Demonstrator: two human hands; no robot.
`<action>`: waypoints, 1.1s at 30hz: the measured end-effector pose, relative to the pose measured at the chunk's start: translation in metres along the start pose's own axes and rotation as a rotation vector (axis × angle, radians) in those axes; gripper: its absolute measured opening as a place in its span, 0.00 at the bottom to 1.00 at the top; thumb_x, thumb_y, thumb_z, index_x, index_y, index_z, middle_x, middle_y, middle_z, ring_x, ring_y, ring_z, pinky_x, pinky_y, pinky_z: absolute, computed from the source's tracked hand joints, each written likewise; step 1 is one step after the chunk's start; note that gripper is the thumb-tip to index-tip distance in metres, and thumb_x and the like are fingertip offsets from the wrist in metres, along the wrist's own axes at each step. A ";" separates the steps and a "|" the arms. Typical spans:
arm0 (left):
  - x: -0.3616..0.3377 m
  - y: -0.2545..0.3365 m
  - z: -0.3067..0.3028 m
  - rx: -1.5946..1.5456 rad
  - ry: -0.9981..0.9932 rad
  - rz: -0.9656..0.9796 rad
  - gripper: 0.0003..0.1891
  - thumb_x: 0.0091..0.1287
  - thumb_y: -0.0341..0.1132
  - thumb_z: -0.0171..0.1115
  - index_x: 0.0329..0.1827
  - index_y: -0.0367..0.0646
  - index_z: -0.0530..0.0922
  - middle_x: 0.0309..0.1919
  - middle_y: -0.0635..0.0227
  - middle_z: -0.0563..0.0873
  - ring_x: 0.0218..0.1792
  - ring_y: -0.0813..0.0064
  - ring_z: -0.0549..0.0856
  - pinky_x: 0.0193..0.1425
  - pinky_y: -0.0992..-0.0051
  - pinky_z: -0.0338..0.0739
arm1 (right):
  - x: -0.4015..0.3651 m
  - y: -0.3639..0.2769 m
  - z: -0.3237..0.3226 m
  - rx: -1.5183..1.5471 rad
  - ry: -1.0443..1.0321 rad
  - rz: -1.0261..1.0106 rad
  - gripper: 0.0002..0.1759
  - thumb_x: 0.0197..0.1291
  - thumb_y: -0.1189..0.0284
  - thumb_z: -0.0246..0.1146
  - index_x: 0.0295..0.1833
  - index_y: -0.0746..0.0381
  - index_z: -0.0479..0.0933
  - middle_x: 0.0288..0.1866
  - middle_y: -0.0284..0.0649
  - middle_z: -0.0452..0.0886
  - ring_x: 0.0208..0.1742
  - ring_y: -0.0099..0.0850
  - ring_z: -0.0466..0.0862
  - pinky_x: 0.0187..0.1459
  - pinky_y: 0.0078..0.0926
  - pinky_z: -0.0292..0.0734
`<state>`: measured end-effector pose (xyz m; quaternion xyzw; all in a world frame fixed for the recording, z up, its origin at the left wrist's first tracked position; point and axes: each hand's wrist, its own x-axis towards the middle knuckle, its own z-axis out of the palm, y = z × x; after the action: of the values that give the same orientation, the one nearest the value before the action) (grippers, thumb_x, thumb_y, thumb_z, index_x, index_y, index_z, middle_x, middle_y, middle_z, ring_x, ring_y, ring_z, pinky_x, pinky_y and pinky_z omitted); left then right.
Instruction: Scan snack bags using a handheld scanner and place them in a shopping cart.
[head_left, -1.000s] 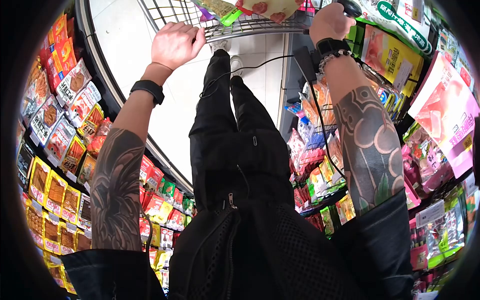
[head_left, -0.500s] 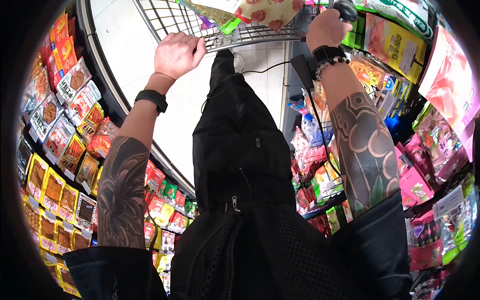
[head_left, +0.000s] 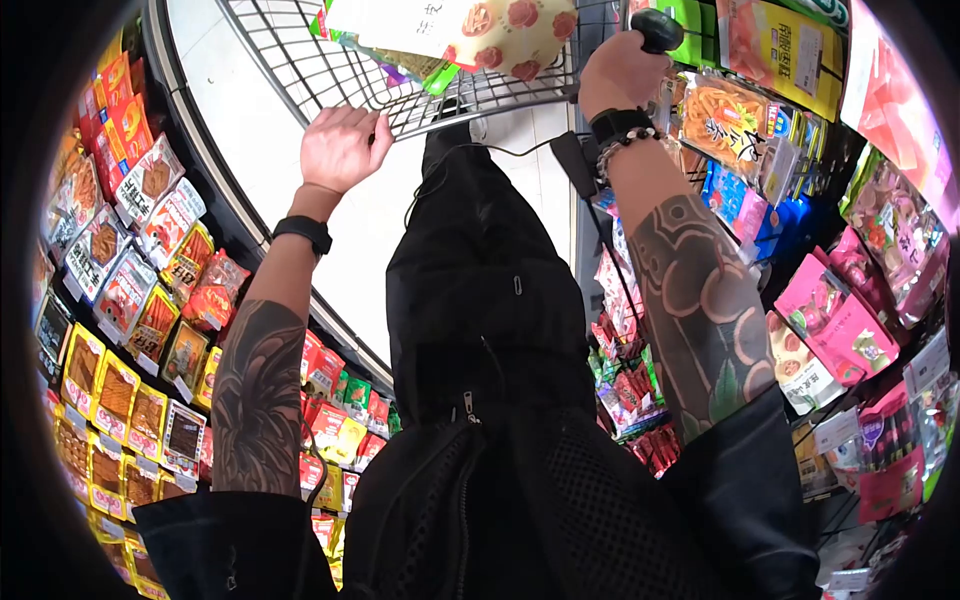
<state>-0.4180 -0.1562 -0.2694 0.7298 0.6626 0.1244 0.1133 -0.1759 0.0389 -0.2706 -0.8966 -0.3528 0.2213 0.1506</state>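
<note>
My left hand (head_left: 343, 148), with a black band at the wrist, is closed around the left end of the shopping cart handle (head_left: 480, 110). My right hand (head_left: 620, 75) grips the right end of the same bar, its fingers partly hidden; a black rounded piece (head_left: 657, 30) sits beside them. Beyond the bar is the wire shopping cart (head_left: 290, 65). Inside it lie a cream packet with red roses (head_left: 522, 35) and a white packet (head_left: 395, 22), over other bags partly covered by them.
Shelves of packaged snacks line both sides, with yellow-framed packs (head_left: 115, 390) at left and pink bags (head_left: 835, 325) at right. White floor (head_left: 225, 70) shows along the left shelf edge. A black cable (head_left: 615, 255) hangs by my right forearm.
The cart has turned slightly and shifted left in view, showing more of its packets. Both hands stay on the bar; the right has moved left and the left a little lower.
</note>
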 end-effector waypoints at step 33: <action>-0.040 -0.011 -0.014 -0.064 0.009 0.009 0.11 0.57 0.37 0.59 0.17 0.46 0.76 0.15 0.71 0.77 0.22 0.72 0.78 0.33 0.74 0.71 | -0.049 0.024 -0.008 -0.075 0.007 0.120 0.28 0.62 0.57 0.44 0.60 0.67 0.66 0.54 0.59 0.76 0.55 0.56 0.76 0.56 0.49 0.70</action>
<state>-0.4371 -0.1945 -0.2608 0.7282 0.6556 0.1494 0.1328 -0.1905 -0.0131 -0.2594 -0.9219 -0.3059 0.2133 0.1047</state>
